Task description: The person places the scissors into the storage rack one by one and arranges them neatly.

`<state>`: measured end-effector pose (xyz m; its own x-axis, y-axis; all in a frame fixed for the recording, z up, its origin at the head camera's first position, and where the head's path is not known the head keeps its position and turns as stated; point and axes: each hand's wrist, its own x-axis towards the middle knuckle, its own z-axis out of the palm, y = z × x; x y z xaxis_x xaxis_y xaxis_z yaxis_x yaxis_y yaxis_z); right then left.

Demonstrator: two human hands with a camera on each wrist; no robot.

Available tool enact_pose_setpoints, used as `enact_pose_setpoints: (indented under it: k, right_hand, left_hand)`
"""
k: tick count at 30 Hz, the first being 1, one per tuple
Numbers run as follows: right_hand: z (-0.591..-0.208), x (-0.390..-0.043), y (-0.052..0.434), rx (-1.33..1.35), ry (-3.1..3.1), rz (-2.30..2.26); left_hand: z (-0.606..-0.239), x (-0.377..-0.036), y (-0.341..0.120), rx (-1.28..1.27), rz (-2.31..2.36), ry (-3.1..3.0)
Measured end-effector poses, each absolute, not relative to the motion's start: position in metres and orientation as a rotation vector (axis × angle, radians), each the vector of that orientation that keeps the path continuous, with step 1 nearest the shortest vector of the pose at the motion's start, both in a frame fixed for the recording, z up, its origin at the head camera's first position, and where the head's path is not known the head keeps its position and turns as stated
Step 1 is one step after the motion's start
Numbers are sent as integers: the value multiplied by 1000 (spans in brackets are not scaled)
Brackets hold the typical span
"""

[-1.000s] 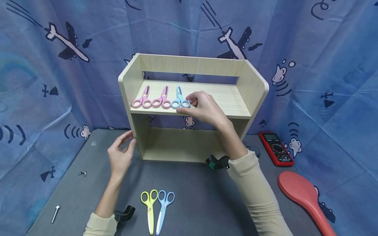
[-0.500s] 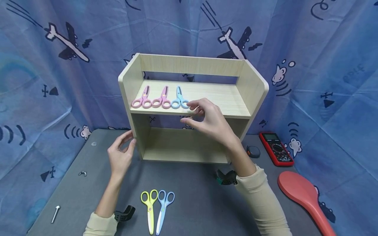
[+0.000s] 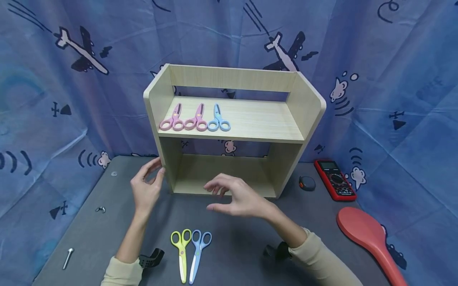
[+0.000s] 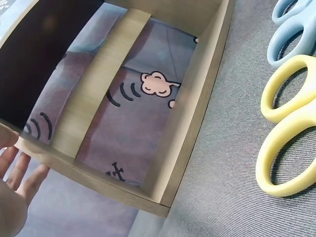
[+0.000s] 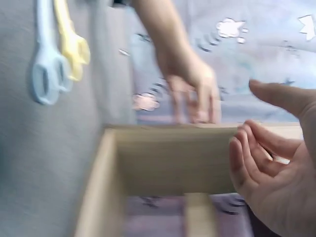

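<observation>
The right hand hangs empty above the grey felt tabletop, fingers loosely spread and slightly bent, in front of the lower opening of the pale two-tier wooden shelf. The left hand holds nothing; its relaxed fingertips rest against the shelf's front left upright. Nearest the right hand, flat on the tabletop, lie a pair of yellow-handled plastic scissors and a pair of light-blue-handled plastic scissors, side by side and just touching, handles toward the shelf. On the upper board sit two pink-handled scissors and another pale-blue pair in a row, blades pointing back.

As I judge it, the closeness of the two tabletop pairs is the risk: fingers closing on one handle ring could catch or drag its neighbour, and a careless sweep near the shelf edge could knock the row above out of line. The shelf looks light, so a nudge might shift it if the left hand's touch is lax.

The left wrist view shows the yellow handle rings up close and the curtain pattern through the shelf's open back, which the head view hardly gives. The right wrist view is blurred; it shows the right palm open and the left hand at the shelf edge. Only the head view shows the red multimeter and red paddle off to the right.
</observation>
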<state>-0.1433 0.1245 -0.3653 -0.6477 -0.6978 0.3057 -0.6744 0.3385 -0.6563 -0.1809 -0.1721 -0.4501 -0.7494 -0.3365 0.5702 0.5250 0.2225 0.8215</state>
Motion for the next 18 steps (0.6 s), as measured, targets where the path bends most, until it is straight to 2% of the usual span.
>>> enact_pose_setpoints:
  k: [10,18]
  right_hand:
    - [-444,-140,111,-1187,2220,-995]
    - [-481,-142,104,-1164,2244,-850]
  left_hand:
    - [-451,-182,-172,-171,-1598,-1822]
    - [-450,-182,-172,-159,-1599,-1818]
